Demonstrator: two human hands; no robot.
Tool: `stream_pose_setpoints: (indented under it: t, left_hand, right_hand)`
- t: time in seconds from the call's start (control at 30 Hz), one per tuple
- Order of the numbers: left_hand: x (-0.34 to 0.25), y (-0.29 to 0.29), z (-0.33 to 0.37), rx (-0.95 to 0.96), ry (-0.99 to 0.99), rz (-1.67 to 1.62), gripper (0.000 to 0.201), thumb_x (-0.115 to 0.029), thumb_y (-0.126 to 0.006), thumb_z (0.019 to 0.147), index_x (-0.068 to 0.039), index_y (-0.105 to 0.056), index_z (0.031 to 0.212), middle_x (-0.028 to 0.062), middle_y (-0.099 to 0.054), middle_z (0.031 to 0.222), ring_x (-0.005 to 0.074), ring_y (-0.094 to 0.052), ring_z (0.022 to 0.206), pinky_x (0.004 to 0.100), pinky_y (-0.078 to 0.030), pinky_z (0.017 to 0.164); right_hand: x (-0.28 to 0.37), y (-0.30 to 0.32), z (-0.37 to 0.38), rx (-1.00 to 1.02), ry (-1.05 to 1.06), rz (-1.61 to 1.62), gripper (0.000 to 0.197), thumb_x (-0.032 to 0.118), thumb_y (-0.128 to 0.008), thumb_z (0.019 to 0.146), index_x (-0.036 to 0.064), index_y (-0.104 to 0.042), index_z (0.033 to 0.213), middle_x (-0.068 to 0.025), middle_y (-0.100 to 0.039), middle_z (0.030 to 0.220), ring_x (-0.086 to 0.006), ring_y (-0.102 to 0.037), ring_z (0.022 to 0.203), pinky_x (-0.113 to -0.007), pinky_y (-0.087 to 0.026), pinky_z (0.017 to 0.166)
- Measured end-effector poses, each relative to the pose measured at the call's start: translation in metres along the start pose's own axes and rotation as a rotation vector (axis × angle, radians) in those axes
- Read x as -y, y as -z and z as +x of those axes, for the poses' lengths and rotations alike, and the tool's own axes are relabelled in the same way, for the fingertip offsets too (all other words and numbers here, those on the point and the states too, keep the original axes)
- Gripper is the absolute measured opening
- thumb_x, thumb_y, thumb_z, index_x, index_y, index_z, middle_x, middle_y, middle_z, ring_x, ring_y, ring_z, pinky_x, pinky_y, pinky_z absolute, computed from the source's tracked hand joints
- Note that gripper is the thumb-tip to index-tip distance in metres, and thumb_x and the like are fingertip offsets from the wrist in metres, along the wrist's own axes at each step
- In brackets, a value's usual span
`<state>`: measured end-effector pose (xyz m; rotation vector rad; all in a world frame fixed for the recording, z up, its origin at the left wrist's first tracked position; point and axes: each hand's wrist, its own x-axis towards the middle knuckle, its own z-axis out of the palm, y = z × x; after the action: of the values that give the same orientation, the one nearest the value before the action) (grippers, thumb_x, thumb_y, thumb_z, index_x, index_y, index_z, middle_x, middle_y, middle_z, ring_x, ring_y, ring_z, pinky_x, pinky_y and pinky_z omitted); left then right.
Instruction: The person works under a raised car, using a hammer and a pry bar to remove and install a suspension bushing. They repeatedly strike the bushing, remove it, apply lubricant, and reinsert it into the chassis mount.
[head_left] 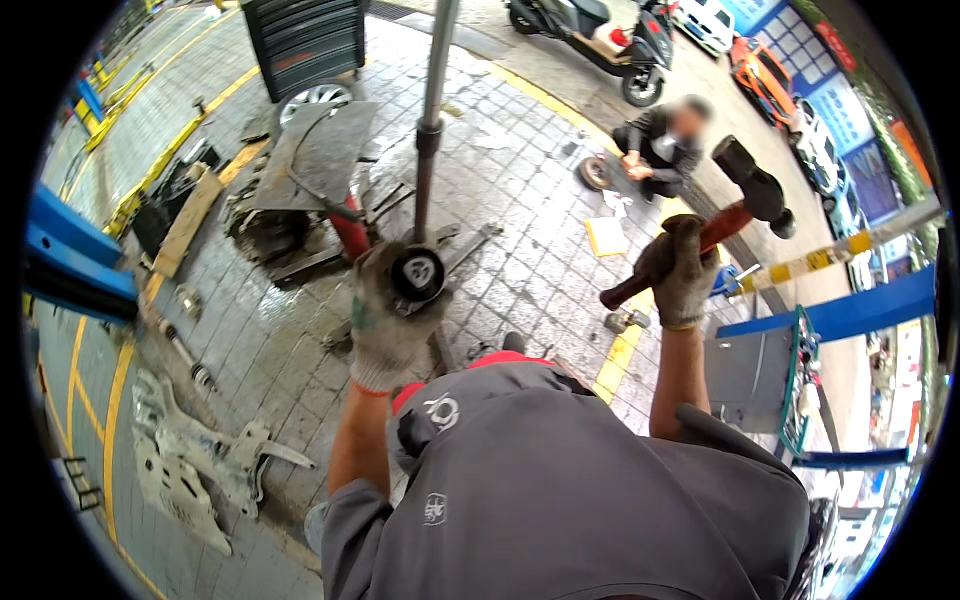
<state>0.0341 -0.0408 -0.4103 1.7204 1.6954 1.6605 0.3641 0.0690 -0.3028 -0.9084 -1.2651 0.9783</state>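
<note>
My right hand (683,272), in a dirty work glove, is raised and closed round the red handle of a hammer (728,222). The dark hammer head points up and away to the right. My left hand (385,320), in a grey knit glove, is closed on a round metal part (418,274) with a black rim and a bright lobed centre; it looks like a drive-shaft joint. Just behind that part a tall metal pole (430,140) rises; whether the two are joined cannot be told. The hammer is well apart from the round part.
Beyond my left hand stands a worn work stand with a metal plate (318,155). A drive shaft (182,352) and a subframe (200,445) lie at left. A person (662,150) crouches ahead. Blue lift arms (830,312) reach in from both sides. A black tool cabinet (308,45) stands behind.
</note>
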Motion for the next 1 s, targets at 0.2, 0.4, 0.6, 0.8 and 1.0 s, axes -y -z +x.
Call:
stream_pose_setpoints:
  t: [0.2, 0.4, 0.6, 0.8, 1.0]
  left_hand:
    - [0.005, -0.015, -0.027, 0.004, 0.120, -0.147, 0.075, -0.011, -0.092, 0.071, 0.000, -0.052, 0.133, 0.0149, -0.058, 0.125, 0.0281, -0.064, 0.113, 0.0386, -0.055, 0.095]
    - [-0.005, -0.009, -0.007, -0.056, 0.024, -0.050, 0.075, -0.020, -0.093, 0.069, -0.001, -0.055, 0.131, 0.0167, -0.064, 0.117, 0.0357, -0.061, 0.110, 0.0458, -0.052, 0.093]
    - [-0.046, 0.006, 0.050, -0.103, -0.141, -0.047, 0.078, -0.022, -0.094, 0.066, -0.002, -0.055, 0.129, 0.0193, -0.059, 0.119, 0.0384, -0.060, 0.109, 0.0466, -0.054, 0.093]
    - [-0.111, 0.035, 0.131, -0.138, -0.415, 0.004, 0.080, -0.023, -0.094, 0.067, 0.000, -0.052, 0.131, 0.0202, -0.057, 0.122, 0.0409, -0.060, 0.113, 0.0484, -0.053, 0.095]
    - [-0.200, 0.076, 0.206, -0.252, -0.821, 0.129, 0.082, -0.031, -0.093, 0.073, -0.001, -0.052, 0.137, 0.0192, -0.059, 0.124, 0.0352, -0.063, 0.116, 0.0441, -0.057, 0.093]
  right_hand:
    - [0.008, 0.014, 0.000, -0.129, -0.009, 0.027, 0.034, 0.036, -0.063, 0.105, 0.0033, -0.058, 0.099, 0.0008, -0.042, 0.055, -0.0111, -0.041, 0.042, -0.032, -0.044, 0.043]
    - [0.007, 0.021, -0.006, -0.182, -0.032, -0.063, 0.044, 0.045, -0.052, 0.108, 0.0019, -0.061, 0.102, -0.0002, -0.045, 0.055, -0.0133, -0.048, 0.042, -0.030, -0.045, 0.043]
    - [0.042, -0.022, -0.002, -0.081, 0.004, 0.013, 0.044, 0.042, -0.059, 0.105, -0.0025, -0.059, 0.100, -0.0048, -0.053, 0.057, -0.0159, -0.053, 0.043, -0.033, -0.046, 0.042]
    - [0.082, -0.063, 0.014, 0.050, 0.143, 0.174, 0.040, 0.039, -0.057, 0.106, 0.0002, -0.056, 0.114, -0.0017, -0.046, 0.056, -0.0139, -0.045, 0.040, -0.032, -0.044, 0.041]
    - [0.139, -0.093, 0.050, 0.145, 0.383, 0.206, 0.044, 0.043, -0.049, 0.110, 0.0016, -0.056, 0.124, 0.0010, -0.045, 0.062, -0.0104, -0.043, 0.044, -0.029, -0.040, 0.040]
